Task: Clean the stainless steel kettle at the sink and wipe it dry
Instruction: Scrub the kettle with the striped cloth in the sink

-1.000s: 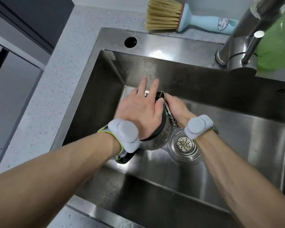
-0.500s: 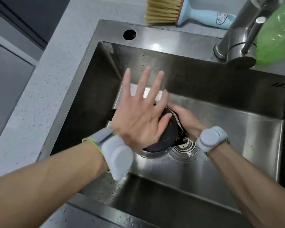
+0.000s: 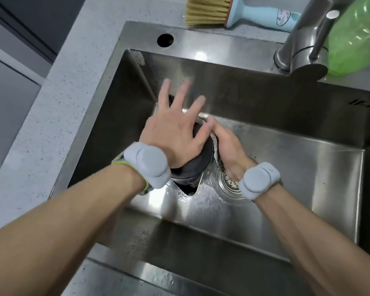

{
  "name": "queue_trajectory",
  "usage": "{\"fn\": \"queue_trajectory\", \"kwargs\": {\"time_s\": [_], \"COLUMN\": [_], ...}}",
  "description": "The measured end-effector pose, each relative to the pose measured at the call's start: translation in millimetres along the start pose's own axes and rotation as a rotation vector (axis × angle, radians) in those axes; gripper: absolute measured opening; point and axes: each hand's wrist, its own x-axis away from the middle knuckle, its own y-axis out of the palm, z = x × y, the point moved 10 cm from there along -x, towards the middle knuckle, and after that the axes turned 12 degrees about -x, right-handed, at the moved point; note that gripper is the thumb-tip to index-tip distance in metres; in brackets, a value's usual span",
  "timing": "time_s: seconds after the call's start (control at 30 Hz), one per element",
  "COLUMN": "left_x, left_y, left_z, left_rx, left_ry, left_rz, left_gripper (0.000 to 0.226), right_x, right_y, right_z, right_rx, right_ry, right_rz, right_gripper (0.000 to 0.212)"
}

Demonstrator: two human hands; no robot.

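Kettle (image 3: pixel 198 167) lies on side in sink (image 3: pixel 297 163), dark base facing up, under left hand (image 3: pixel 175 133). Left hand flat on base, fingers spread wide and straight. Right hand (image 3: pixel 226 146) just right of left hand, fingers curled round metal scrubber (image 3: pixel 215 146) against kettle wall. Drain (image 3: pixel 231 184) below right wrist. Beyond hands: faucet (image 3: pixel 301 45), green bottle (image 3: pixel 357 39), brush (image 3: pixel 233 11) on counter (image 3: pixel 51 103).

Light is bright and even, falling from above. Glare spots shine on the far rim of the sink (image 3: pixel 201 54) and on its wet floor near the drain (image 3: pixel 231 184). The left sink wall lies in deep shadow. The left hand (image 3: pixel 175 133) is motion-blurred at the fingertips. Wide-angle distortion bends the edges, and the forearms loom large.
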Motion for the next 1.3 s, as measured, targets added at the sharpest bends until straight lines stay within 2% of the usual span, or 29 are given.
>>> {"fn": "queue_trajectory", "kwargs": {"time_s": [0.1,0.13,0.17,0.27,0.4,0.47,0.53,0.63,0.7,0.77,0.83,0.97,1.03,1.13,1.2,1.3], "left_x": [3.8,6.7,8.1,7.6,6.3,5.2,4.5,3.5,2.3,3.0,3.0,2.5,2.9,2.5,2.6,3.3], "left_y": [7.2,6.3,5.3,4.1,0.6,-0.9,-2.1,-1.7,-1.4,-1.7,-4.0,-1.2,-1.2,-1.8,-1.6,0.0], "left_z": [-22.1,-24.5,-24.6,-30.2,-41.3,-38.2,-34.0,-31.8,-30.9,-29.5,-29.2,-31.1,-30.7,-30.2,-30.2,-31.2], "left_rx": [0.047,0.041,0.038,0.128,0.234,0.183,0.109,0.081,0.072,0.053,0.038,0.050,0.051,0.043,0.032,0.038], "left_ry": [-0.328,-0.371,-0.366,-0.326,-0.454,-0.470,-0.458,-0.446,-0.436,-0.431,-0.432,-0.442,-0.442,-0.443,-0.451,-0.456], "left_rz": [-0.025,-0.018,-0.010,0.014,0.064,0.056,0.052,0.056,0.040,0.033,0.028,0.015,0.017,0.010,-0.001,-0.008], "left_gripper": [0.072,0.071,0.068,0.058,0.045,0.044,0.044,0.043,0.047,0.053,0.056,0.055,0.055,0.055,0.055,0.056], "right_x": [-1.0,0.6,1.7,0.3,-24.8,-29.0,-28.9,-25.3,-31.9,-37.2,-38.4,-37.2,-37.0,-41.0,-40.5,-38.9], "right_y": [9.4,11.0,13.0,20.9,18.0,12.7,16.6,33.7,33.3,23.8,18.0,30.2,34.9,36.1,35.9,38.2], "right_z": [-12.6,-17.6,-22.0,-30.4,-8.8,-0.9,-12.6,-28.2,-21.0,1.5,16.5,-10.3,-14.8,-7.0,-2.1,-16.9], "right_rx": [0.129,0.125,0.117,0.151,0.360,0.366,0.213,0.083,0.183,0.352,0.334,0.157,0.103,0.390,0.446,0.361], "right_ry": [-0.114,-0.155,-0.194,-0.254,-0.018,0.063,-0.040,-0.163,-0.089,0.063,0.175,-0.056,-0.055,0.059,0.143,-0.005], "right_rz": [0.026,0.032,0.030,-0.030,-0.034,0.015,0.005,-0.167,-0.170,-0.154,-0.151,-0.220,-0.241,-0.237,-0.232,-0.245], "right_gripper": [0.033,0.027,0.020,0.028,0.030,0.030,0.032,0.032,0.032,0.040,0.043,0.033,0.038,0.043,0.037,0.037]}}
